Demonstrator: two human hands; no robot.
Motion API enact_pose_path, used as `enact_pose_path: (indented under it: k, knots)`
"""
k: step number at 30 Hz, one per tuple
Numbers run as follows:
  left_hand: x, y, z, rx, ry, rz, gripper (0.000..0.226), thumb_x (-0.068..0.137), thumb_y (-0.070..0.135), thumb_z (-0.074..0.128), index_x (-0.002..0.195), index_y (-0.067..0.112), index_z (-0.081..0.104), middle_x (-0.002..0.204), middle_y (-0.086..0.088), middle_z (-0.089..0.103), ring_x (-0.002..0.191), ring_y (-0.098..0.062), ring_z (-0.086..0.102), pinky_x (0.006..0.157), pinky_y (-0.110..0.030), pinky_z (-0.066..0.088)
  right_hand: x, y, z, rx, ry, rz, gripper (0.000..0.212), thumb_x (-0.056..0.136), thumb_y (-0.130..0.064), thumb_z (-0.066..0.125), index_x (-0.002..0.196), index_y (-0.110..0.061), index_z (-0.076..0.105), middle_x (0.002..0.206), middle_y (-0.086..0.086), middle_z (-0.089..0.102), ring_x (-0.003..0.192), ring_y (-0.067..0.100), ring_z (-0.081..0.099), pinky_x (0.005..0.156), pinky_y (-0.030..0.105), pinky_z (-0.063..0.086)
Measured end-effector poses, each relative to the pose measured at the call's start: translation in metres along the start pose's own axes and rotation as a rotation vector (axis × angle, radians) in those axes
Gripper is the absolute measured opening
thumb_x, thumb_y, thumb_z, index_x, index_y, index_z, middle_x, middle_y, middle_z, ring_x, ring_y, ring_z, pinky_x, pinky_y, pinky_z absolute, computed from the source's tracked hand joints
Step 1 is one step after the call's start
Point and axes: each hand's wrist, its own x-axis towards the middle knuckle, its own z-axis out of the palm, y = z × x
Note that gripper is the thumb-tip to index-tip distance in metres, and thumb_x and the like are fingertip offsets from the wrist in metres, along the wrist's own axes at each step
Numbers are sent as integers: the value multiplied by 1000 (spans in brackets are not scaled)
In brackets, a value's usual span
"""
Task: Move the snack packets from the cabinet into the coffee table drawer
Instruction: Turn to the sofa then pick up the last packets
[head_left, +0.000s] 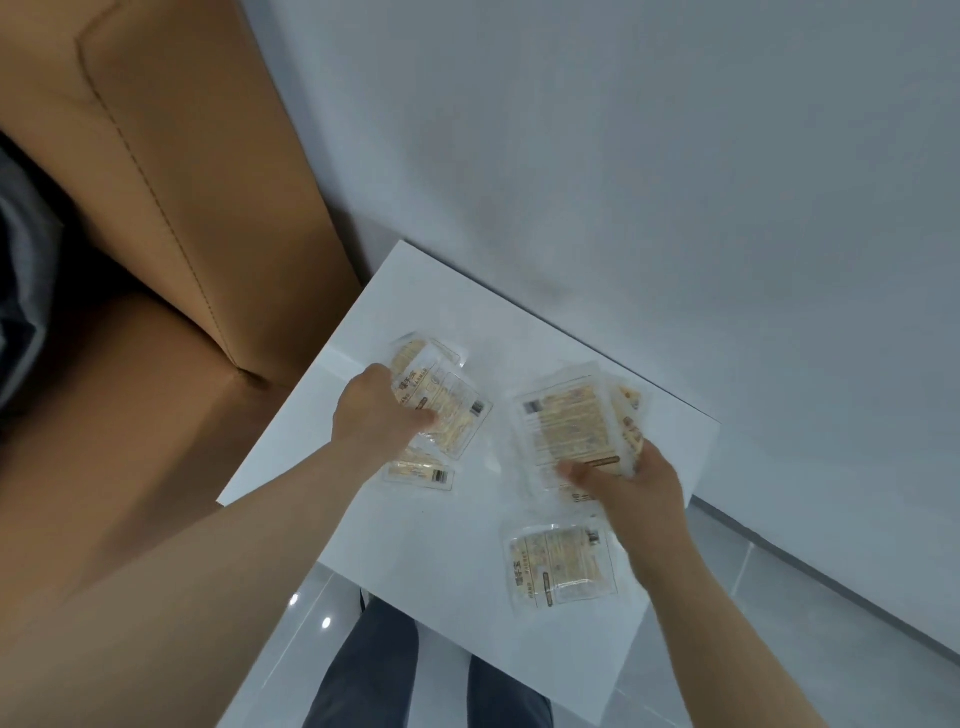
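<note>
Gathering step, at the white cabinet top (415, 551). Left hand (382, 410) gripped several snack packets (452, 410); right hand (636, 480) pinched a second bundle (569, 428). One loose packet (563, 566) lay near the front edge, and seemingly another packet (418, 473) under the left wrist. Next move likely called for collecting both, then carrying everything to the drawer, which was out of view.
</note>
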Motion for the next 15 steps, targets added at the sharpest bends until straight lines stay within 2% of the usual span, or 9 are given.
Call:
enact_pose_path:
  k: [2,4,9,12,15]
  knots:
    - [-9,1,0,-98,-47,-7,45,71,33,80,100,11,54,96,1,62,84,-17,60,62,-23,46,-4,4,-18,-4,23,12,40,68,-7,82,103,-18,66,90,-3,75,81,15,72,74,34,58]
    - [-23,6,-1,-159,-99,23,39,71,30,81,99,13,59,93,3,64,83,-15,62,62,-22,48,-9,10,-32,17,50,31,39,68,-5,81,103,-17,67,91,-3,75,82,17,72,75,37,58]
    - [-73,30,7,-234,-311,120,18,69,22,81,80,15,69,77,7,68,69,-6,63,63,-20,51,-31,23,-60,106,141,50,33,72,-2,78,98,-19,67,91,-3,74,80,14,71,63,24,53]
    - [-96,39,32,-98,-410,160,32,64,24,82,66,13,51,66,4,54,58,-11,52,53,-21,40,-45,36,-75,125,184,60,33,71,-3,78,99,-19,68,88,-5,74,78,12,71,60,21,51]
    - [-114,47,66,54,-485,193,42,65,23,79,65,16,38,70,3,39,57,-10,41,50,-21,31,-52,53,-87,141,237,92,39,69,-6,80,104,-17,67,92,-2,73,82,18,70,64,26,52]
